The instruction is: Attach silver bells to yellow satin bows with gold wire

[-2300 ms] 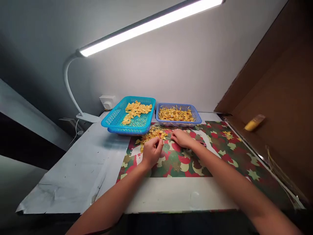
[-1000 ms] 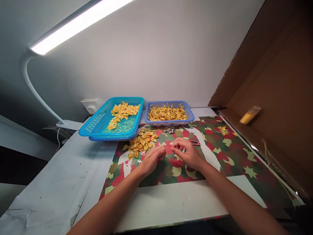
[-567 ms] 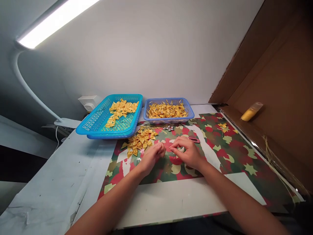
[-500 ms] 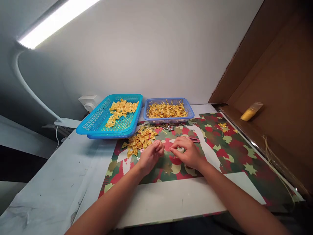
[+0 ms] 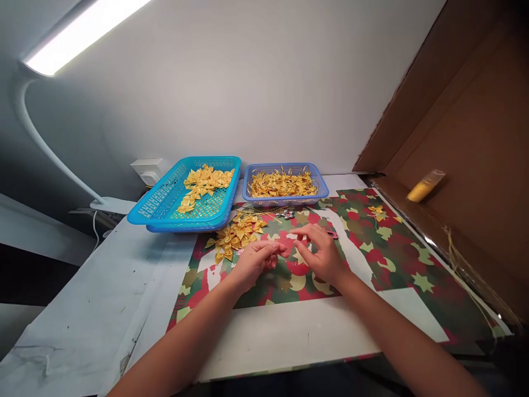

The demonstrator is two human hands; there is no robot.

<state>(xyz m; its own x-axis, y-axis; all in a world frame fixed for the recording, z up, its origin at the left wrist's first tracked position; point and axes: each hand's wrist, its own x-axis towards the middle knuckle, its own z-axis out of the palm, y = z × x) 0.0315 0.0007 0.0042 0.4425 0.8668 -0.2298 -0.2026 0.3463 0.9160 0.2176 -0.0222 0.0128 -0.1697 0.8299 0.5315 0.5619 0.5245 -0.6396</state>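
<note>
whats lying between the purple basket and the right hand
In the head view, small silver pieces lie on the patterned sheet between the purple basket and the right hand, with thin gold strands beside them.

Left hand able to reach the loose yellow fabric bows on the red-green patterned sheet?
Likely yes: the loose yellow fabric bows lie just past the left hand, uncovered, with nothing visibly blocking.

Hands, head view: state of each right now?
Bare left hand: partly curled; whether it holds anything cannot be told.
Bare right hand: loosely open, nothing visible in its grasp.
</note>
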